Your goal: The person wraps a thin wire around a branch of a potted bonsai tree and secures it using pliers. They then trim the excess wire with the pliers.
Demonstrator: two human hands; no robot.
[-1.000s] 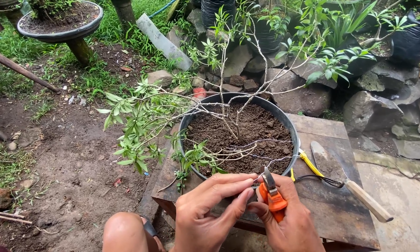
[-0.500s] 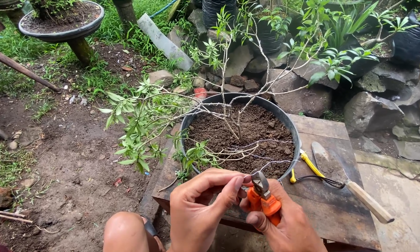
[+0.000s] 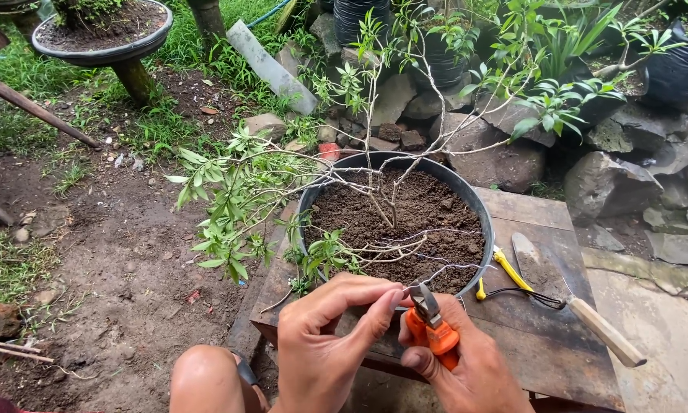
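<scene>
My right hand grips orange-handled wire cutters while my left hand pinches thin wire at the black pot's near rim; several branches of the small tree appear wired, trimming seemingly remains, and no labels show.

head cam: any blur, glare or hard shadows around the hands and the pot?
Head view: soft, even daylight, no hard shadows or glare; left hand, right hand, orange pliers and black pot all sharp; slight wide-angle bending toward the edges.
</scene>
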